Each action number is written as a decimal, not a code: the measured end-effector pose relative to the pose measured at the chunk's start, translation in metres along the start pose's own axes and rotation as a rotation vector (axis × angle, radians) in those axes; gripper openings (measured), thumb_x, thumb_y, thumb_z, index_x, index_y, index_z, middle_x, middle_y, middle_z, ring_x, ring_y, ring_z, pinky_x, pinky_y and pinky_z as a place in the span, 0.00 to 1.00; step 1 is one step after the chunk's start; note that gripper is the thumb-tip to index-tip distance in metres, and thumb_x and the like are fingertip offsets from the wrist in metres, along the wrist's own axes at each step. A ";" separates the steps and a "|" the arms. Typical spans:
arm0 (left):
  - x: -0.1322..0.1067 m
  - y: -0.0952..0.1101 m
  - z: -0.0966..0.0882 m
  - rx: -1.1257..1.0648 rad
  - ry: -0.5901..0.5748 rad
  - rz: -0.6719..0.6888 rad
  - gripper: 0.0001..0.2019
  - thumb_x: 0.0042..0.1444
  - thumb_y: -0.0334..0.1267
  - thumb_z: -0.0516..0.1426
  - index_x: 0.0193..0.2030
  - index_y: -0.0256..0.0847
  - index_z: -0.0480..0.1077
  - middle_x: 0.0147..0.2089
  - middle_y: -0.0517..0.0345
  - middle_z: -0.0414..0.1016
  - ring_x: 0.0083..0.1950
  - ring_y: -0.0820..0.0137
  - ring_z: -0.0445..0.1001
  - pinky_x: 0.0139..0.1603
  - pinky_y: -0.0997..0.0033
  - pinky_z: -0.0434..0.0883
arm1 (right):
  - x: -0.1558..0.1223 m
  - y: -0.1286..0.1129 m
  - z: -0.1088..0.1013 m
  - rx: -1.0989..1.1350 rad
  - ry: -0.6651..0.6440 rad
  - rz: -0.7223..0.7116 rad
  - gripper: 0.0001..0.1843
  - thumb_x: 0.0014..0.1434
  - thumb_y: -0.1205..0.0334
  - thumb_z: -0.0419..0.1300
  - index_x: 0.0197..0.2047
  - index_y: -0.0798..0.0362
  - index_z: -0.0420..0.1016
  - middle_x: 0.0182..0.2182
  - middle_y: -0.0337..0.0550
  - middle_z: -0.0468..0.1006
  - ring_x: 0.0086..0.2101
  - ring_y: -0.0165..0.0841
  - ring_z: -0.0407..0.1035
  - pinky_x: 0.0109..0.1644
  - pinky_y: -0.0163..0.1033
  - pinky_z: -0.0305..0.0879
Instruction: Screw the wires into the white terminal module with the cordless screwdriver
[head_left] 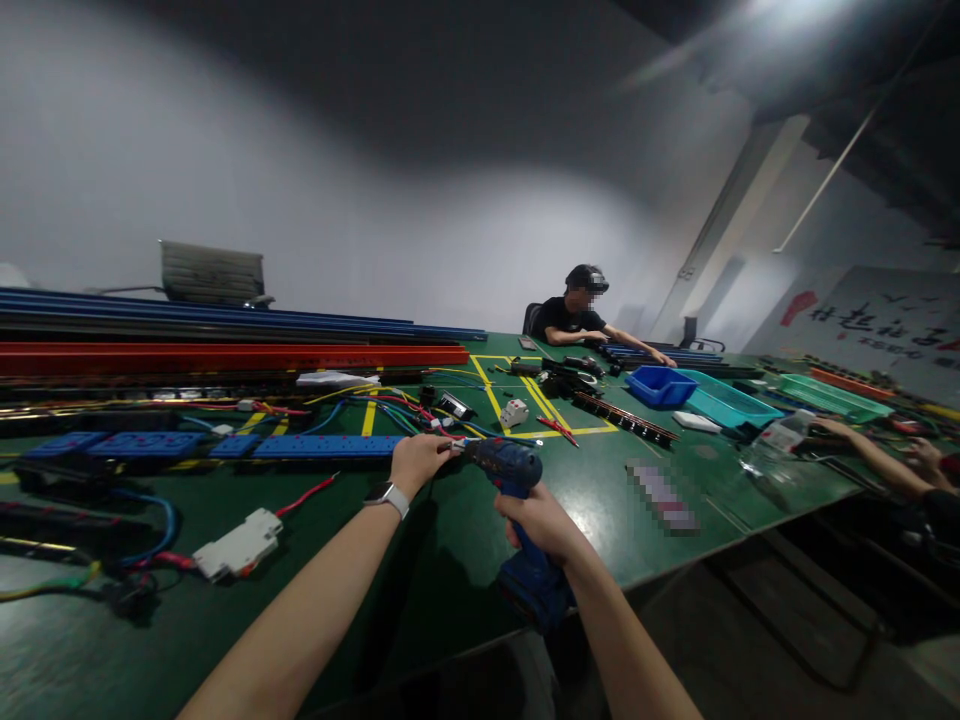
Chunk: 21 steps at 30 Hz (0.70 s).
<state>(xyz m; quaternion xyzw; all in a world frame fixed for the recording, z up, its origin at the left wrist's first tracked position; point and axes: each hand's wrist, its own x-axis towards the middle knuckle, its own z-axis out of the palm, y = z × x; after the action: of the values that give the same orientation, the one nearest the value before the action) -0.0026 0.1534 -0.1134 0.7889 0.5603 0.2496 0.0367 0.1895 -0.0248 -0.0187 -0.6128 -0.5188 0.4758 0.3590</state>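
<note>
Right hand is clenching my blue drill by its grip mid-frame, left hand is pinching its chuck; drilling seemingly not begun.

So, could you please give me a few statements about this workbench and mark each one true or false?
1. The right hand grips the handle of a blue cordless drill. True.
2. The left hand lies flat on the table, well away from the drill. False: it is curled around the drill's front end.
3. A watch sits on the left wrist. True.
4. The white circuit breaker lies inside the blue bin. False: it lies on the green table at the left, far from the bin.
5. The seated co-worker at the far end wears a white shirt. False: the shirt is black.
</note>
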 end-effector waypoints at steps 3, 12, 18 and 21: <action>0.000 -0.001 0.001 0.003 0.010 0.004 0.19 0.59 0.60 0.55 0.51 0.60 0.79 0.46 0.56 0.83 0.47 0.62 0.78 0.40 0.70 0.63 | -0.001 -0.001 0.000 0.005 0.003 0.004 0.11 0.53 0.63 0.58 0.42 0.53 0.68 0.11 0.28 0.64 0.14 0.27 0.60 0.21 0.30 0.54; -0.001 -0.002 0.002 0.016 0.040 0.046 0.20 0.60 0.60 0.54 0.51 0.59 0.79 0.45 0.55 0.83 0.47 0.61 0.78 0.40 0.68 0.63 | 0.002 -0.001 0.000 0.018 -0.001 -0.014 0.08 0.53 0.64 0.58 0.38 0.53 0.68 0.11 0.28 0.63 0.14 0.28 0.60 0.20 0.31 0.53; -0.004 0.002 -0.001 0.068 0.039 0.051 0.19 0.61 0.58 0.54 0.53 0.58 0.78 0.44 0.54 0.83 0.47 0.61 0.78 0.41 0.68 0.64 | 0.004 0.004 -0.001 -0.007 -0.008 -0.017 0.10 0.53 0.63 0.58 0.40 0.54 0.69 0.10 0.29 0.65 0.13 0.28 0.61 0.20 0.31 0.53; -0.006 0.005 -0.003 0.073 0.030 0.055 0.18 0.62 0.57 0.54 0.53 0.59 0.78 0.44 0.55 0.83 0.47 0.61 0.78 0.41 0.68 0.64 | 0.005 0.006 -0.002 0.002 -0.019 -0.043 0.11 0.53 0.64 0.57 0.41 0.55 0.69 0.10 0.29 0.65 0.14 0.28 0.61 0.20 0.31 0.55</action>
<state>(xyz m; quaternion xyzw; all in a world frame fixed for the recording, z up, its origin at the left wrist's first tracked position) -0.0012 0.1462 -0.1116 0.8011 0.5475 0.2417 -0.0074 0.1932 -0.0207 -0.0252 -0.5966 -0.5347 0.4746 0.3647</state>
